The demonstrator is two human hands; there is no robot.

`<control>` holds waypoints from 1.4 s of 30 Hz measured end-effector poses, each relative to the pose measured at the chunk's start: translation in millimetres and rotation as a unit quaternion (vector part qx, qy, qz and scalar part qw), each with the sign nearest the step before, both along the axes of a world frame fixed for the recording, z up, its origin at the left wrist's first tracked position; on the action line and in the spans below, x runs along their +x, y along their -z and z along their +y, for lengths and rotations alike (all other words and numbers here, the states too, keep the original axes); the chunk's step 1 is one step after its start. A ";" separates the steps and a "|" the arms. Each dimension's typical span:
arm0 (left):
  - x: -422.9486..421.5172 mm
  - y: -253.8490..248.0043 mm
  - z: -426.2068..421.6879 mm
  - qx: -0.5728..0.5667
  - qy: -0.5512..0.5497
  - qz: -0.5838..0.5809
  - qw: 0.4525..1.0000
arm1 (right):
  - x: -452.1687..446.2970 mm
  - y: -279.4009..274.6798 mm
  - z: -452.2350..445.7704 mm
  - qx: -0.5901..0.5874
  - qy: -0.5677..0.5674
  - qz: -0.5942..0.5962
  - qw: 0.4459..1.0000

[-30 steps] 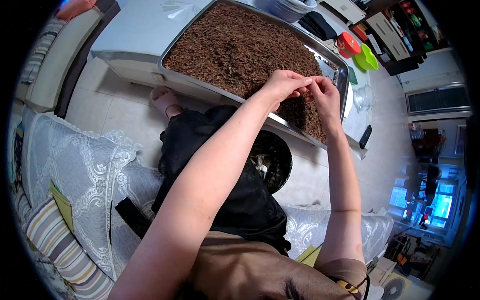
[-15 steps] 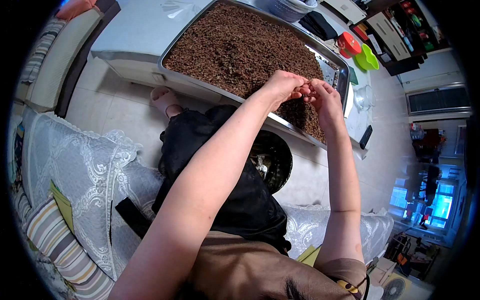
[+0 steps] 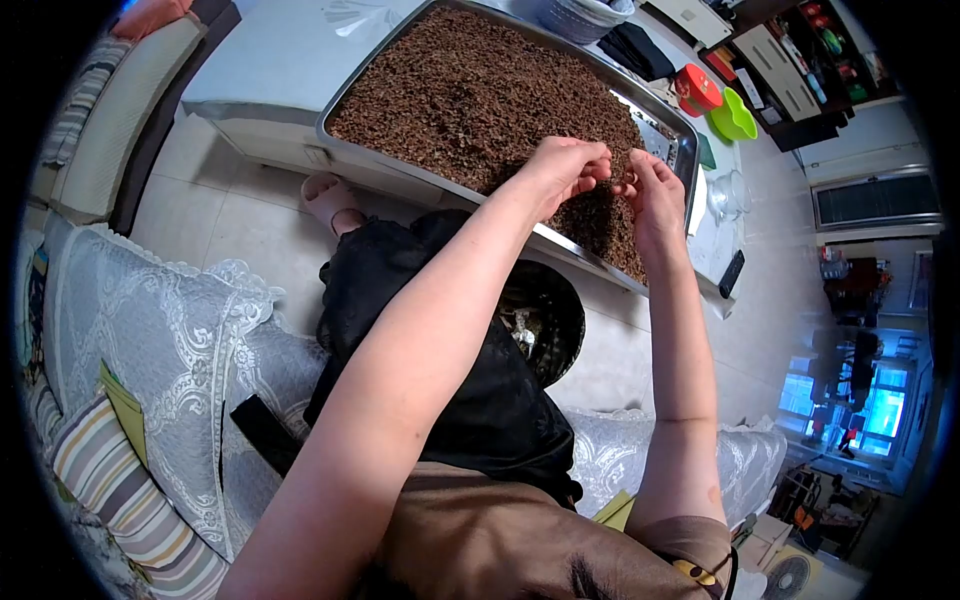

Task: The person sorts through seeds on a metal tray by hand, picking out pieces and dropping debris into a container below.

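A large metal tray (image 3: 470, 190) holds a broad heap of small reddish-brown dried pieces (image 3: 480, 95). Over the heap's near right part, my left hand (image 3: 568, 172) has its fingers pinched together; anything between the fingertips is too small to make out. Just to its right is my right hand (image 3: 655, 193), also closed in a pinch, with its contents too small to tell. A narrow gap separates the two sets of fingertips. The tray's metal bottom shows at its right end.
A dark round bin (image 3: 560, 325) stands on the floor below the tray. Beyond the tray are a red container (image 3: 698, 90), a green bowl (image 3: 733, 115), a basket (image 3: 585, 18) and dark cloth (image 3: 637, 52). A black remote (image 3: 732, 273) lies near the table edge.
My two hands, touching at the fingertips before, have moved slightly apart. The tray and heap look the same.
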State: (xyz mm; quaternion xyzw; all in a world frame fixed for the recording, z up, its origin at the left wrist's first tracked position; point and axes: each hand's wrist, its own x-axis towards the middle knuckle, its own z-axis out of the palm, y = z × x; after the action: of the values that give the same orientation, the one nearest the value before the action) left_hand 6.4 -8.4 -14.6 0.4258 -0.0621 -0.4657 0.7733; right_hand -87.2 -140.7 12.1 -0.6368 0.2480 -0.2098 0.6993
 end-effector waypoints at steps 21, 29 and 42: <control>1.9 -0.1 -0.7 0.014 -0.029 0.004 0.999 | 0.7 8.7 -19.0 0.125 -0.052 -0.045 0.990; 6.3 2.6 0.6 -0.121 -0.079 0.113 0.983 | -22.6 -3.8 -11.0 0.312 -0.188 -0.077 0.928; 4.6 -7.7 6.5 -0.198 -0.050 0.151 0.967 | -74.1 -29.0 33.7 -0.051 -0.291 0.154 0.943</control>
State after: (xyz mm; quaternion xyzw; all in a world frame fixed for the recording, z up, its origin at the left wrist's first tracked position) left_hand 11.0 -1.9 -6.9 0.1912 -0.0140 -0.4640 0.8648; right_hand -161.3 -107.0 41.1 -0.7407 0.1458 0.0907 0.6496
